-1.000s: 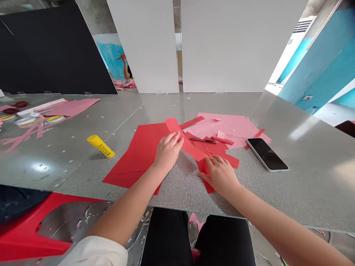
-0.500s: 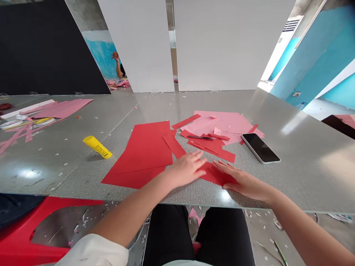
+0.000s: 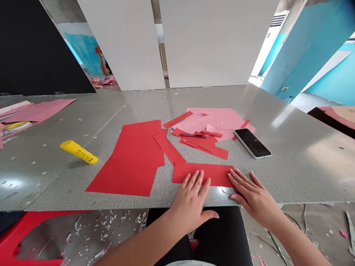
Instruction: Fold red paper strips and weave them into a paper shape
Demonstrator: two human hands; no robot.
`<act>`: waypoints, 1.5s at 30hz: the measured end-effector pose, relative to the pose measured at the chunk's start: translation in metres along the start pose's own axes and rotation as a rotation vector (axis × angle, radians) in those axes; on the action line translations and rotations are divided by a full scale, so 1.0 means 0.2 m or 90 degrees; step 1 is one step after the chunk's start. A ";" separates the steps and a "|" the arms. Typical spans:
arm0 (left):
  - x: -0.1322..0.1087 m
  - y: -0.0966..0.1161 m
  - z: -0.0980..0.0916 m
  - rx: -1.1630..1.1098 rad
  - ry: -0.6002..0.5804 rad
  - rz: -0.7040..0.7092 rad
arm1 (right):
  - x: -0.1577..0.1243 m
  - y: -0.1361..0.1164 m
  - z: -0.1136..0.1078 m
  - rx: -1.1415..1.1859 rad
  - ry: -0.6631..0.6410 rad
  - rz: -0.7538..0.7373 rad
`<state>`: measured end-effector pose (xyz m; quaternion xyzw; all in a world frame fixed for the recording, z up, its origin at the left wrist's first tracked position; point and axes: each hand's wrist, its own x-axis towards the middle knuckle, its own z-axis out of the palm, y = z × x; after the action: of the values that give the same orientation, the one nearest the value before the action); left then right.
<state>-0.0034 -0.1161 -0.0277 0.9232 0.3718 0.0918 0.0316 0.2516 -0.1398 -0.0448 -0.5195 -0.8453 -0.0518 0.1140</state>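
A red paper strip (image 3: 202, 174) lies flat on the grey textured table top (image 3: 291, 173) near its front edge. My left hand (image 3: 191, 197) rests with spread fingers on the strip's lower edge. My right hand (image 3: 253, 194) sits at the strip's right end, its fingertips touching the paper. Neither hand grips anything. Up and to the left lie a large red sheet (image 3: 129, 159) and a narrower red strip (image 3: 168, 148). Beyond them are a pile of red scraps (image 3: 203, 143) and a pink sheet (image 3: 213, 118) with a black pen (image 3: 192, 135) on the scraps.
A black smartphone (image 3: 252, 143) lies right of the papers, and a yellow glue stick (image 3: 79, 152) lies left. Pink paper (image 3: 39, 111) covers the far left. White panels stand behind the table. Beyond them, a person's raised arm (image 3: 101, 61) shows. Paper scraps litter the floor.
The red strip, bunched between my hands earlier, now lies flat near the table's front edge. My hands have moved apart and lower in view, and the whole view has shifted.
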 end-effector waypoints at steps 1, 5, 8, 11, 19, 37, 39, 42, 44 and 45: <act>-0.02 -0.01 -0.01 -0.001 -0.005 -0.013 | -0.01 0.00 0.00 -0.010 -0.002 0.002; -0.09 -0.07 -0.06 0.011 -0.020 -0.056 | -0.04 0.04 0.00 -0.008 -0.008 0.025; -0.13 -0.09 -0.07 0.017 -0.009 -0.059 | 0.00 0.06 -0.04 0.038 0.013 0.045; -0.12 -0.06 -0.04 0.010 0.001 -0.048 | 0.16 0.08 -0.09 0.102 0.086 0.076; -0.04 0.08 0.02 -0.005 0.047 -0.009 | 0.68 0.17 -0.04 0.070 -0.051 0.105; -0.04 0.12 0.08 0.034 0.107 -0.041 | 0.96 -0.28 -0.01 0.134 -0.085 0.106; -0.04 0.12 0.09 0.031 0.108 -0.048 | 1.05 -0.42 -0.02 0.128 -0.152 0.099; -0.04 0.11 0.09 0.025 0.103 -0.044 | 1.15 -0.50 -0.01 0.163 -0.236 0.091; -0.05 0.11 0.08 0.025 0.101 -0.038 | 1.18 -0.49 -0.01 0.200 -0.268 0.077; -0.05 0.11 0.08 0.027 0.100 -0.036 | 1.19 -0.47 -0.01 0.219 -0.277 0.075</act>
<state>0.0066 -0.1384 -0.0418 0.9028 0.4007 0.1553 -0.0144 0.0653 0.0226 0.0191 -0.5395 -0.8147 0.2117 0.0192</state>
